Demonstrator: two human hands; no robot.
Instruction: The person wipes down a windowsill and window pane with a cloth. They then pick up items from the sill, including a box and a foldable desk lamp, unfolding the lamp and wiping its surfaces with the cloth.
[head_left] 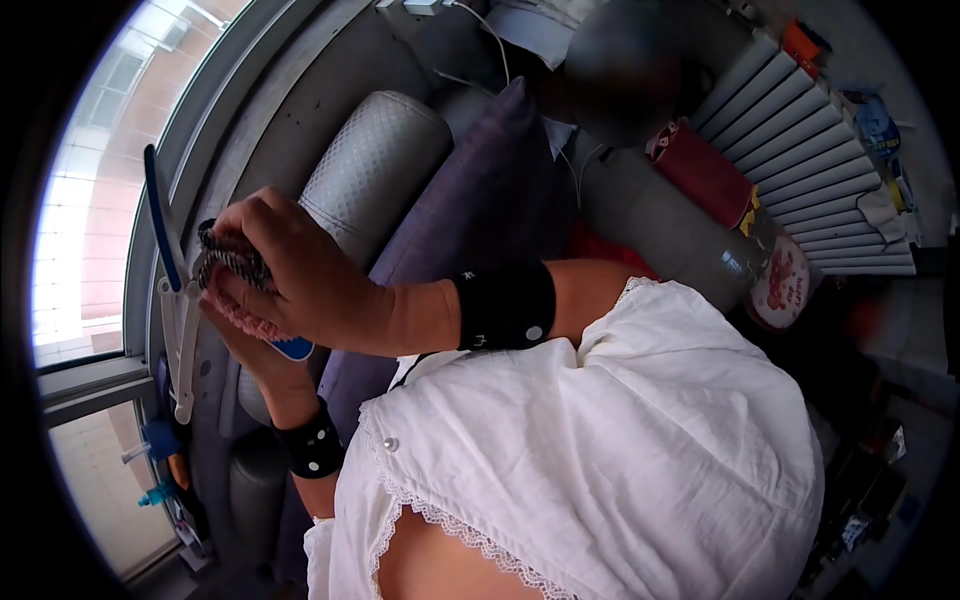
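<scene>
My right hand (290, 265) is closed around a bunched-up piece of fabric (235, 270), fuzzy pink in one part and black-and-white patterned in another. Just below it, my left hand (245, 350) is under the bundle, with its fingers largely hidden. A hinged blue-and-white frame (160, 220), like a folding hanger, sticks out beyond the hands, with pale jointed arms (180, 350) pointing down. A rounded blue end with a white edge (292, 348) shows beside my left hand. Black bands circle both wrists.
A bright window (90, 200) lies to the left. Beyond my right hand are a grey quilted bolster (375, 165) and a purple cushion (470, 190). A dark red pouch (700, 175) lies near a white slatted panel (790, 150). Small blue items (158, 440) hang by the window frame.
</scene>
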